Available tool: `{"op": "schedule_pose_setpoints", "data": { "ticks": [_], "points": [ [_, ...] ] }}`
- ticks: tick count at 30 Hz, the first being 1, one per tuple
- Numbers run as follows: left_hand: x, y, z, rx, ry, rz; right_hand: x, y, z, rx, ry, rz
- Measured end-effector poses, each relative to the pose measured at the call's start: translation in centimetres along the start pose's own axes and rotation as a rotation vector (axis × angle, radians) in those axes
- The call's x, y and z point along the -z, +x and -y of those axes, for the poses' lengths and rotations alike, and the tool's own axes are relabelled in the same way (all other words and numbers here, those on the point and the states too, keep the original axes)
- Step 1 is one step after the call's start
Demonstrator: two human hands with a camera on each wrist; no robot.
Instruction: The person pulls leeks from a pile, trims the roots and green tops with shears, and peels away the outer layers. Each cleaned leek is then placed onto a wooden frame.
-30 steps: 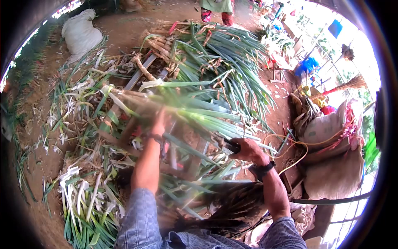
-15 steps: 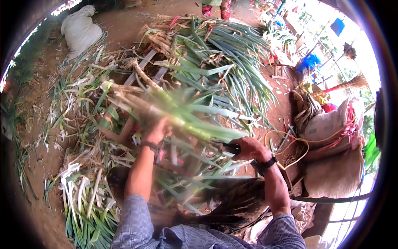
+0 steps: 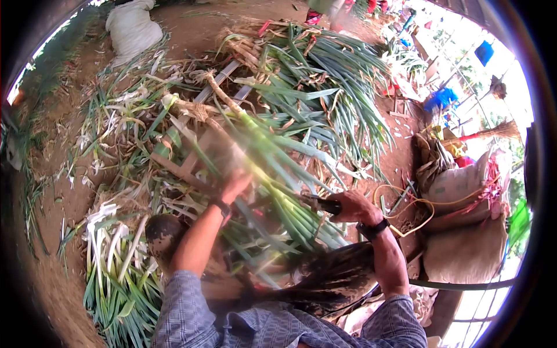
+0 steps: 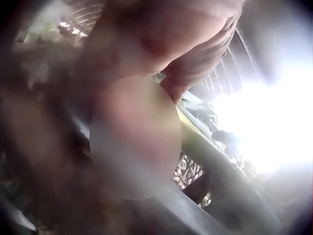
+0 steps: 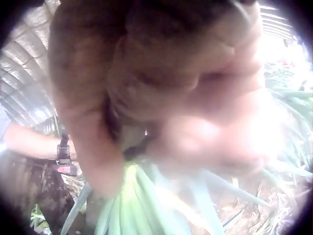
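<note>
In the head view my left hand [image 3: 237, 183] is curled round a large leek [image 3: 264, 178], whose roots point up and left and whose green leaves fan down and right. Close to the leaves, my right hand [image 3: 355, 207] grips a dark-handled tool [image 3: 325, 204]; its far end is blurred among them. The left wrist view shows my left hand [image 4: 161, 39] very near, with a blurred stalk [image 4: 210, 152] beyond it. Curled fingers of my right hand [image 5: 161, 83] fill the right wrist view, with green leaves [image 5: 132, 205] just below them.
A big pile of leeks [image 3: 331, 69] lies at the top. Bundled leeks [image 3: 122, 278] sit lower left, and trimmings [image 3: 125, 124] litter the left ground. Sacks [image 3: 464, 232] stand at the right beside a yellow cord [image 3: 429, 214]. Another person's legs [image 3: 339, 14] show at the top.
The head view has shifted slightly. The held leek's leaves have swung downward and spread, and my left hand appears a little farther right. My right hand still grips the tool.
</note>
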State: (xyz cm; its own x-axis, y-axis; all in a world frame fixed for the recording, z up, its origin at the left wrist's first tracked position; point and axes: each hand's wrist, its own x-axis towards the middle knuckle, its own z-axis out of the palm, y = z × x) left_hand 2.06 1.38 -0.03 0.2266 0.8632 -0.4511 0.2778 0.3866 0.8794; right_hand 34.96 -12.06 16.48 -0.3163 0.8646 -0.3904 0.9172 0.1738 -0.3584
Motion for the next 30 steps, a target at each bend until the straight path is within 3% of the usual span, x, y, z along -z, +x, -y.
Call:
{"op": "schedule_pose_setpoints", "data": {
  "ticks": [3, 5, 7, 8, 11, 12, 15, 16, 21, 29, 30],
  "points": [
    [-0.2, -3.0, -2.2, 0.079, 0.21, 0.187, -1.0, 0.3, -0.1, 0.03, -0.003, -0.097],
    [-1.2, -2.6, -0.7, -0.15, 0.296, 0.1, -1.5, 1.0, -0.1, 0.016, -0.027, -0.128],
    [-2.1, -2.0, 0.9, -0.175, -0.071, 0.109, -1.2, 2.0, 0.4, -0.02, -0.069, -0.103],
    [-2.4, 1.2, 3.8, -0.278, 0.042, 0.022, -1.0, 2.3, 1.0, 0.007, -0.049, -0.099],
    [-2.0, 2.8, 3.6, -0.32, 0.013, -0.178, 0.0, 3.4, 2.9, 0.042, -0.005, -0.083],
    [-1.6, 3.5, 3.2, -0.235, -0.24, -0.128, 0.6, 3.7, 3.7, 0.036, 0.009, -0.049],
    [-1.6, 4.0, 2.2, -0.203, -0.402, -0.207, 0.3, 4.9, 3.6, -0.012, 0.016, -0.062],
    [-1.3, 4.5, 1.0, -0.125, -0.254, -0.274, 0.3, 5.3, 3.5, -0.026, 0.004, -0.042],
    [1.4, 6.5, -0.5, 0.046, -0.345, -0.335, 0.1, 6.5, 2.8, -0.1, 0.043, -0.031],
    [2.1, 6.7, 0.0, -0.01, -0.627, -0.2, 0.2, 7.4, 3.0, -0.043, 0.065, -0.136],
    [1.4, 7.3, 0.9, -0.129, -0.736, -0.205, 0.2, 7.6, 3.3, -0.016, 0.073, -0.168]
  ]
}}
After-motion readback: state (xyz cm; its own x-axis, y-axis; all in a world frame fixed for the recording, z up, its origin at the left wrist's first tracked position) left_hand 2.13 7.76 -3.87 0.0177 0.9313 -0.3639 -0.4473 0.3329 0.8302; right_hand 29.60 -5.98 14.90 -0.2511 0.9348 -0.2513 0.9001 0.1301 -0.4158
